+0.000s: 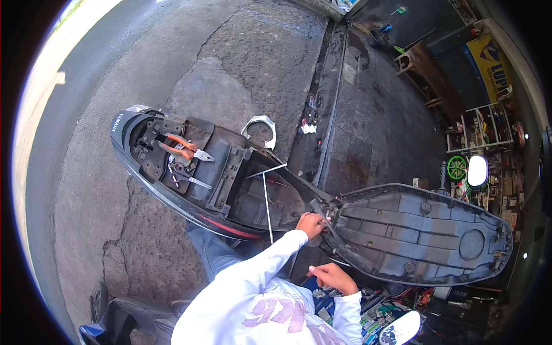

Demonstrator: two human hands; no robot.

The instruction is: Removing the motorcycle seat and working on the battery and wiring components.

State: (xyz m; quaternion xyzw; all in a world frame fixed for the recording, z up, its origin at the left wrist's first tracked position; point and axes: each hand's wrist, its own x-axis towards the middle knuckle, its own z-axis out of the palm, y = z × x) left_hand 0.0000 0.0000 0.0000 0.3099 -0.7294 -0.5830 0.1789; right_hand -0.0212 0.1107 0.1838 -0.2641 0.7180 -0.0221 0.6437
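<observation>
A scooter's rear body (221,162) lies across the middle, its seat (391,230) flipped over to the right with the underside showing. My left hand (310,225) is closed at the hinge between them, on something I cannot make out. My right hand (332,278) hangs below the seat, loosely bent, thumb apart, holding nothing visible. Orange-handled pliers (178,146) and scissors (190,178) rest on the rear body. A T-shaped metal tool (265,201) stands at the open compartment. A silver curved bracket (260,132) is beside the body.
A drain channel (319,115) crosses the cracked floor. A wooden bench (422,77), metal shelves (480,129) and a green wheel (457,167) line the right wall. Another vehicle's dark body (132,322) is at lower left, and assorted tools (374,316) lie at lower right.
</observation>
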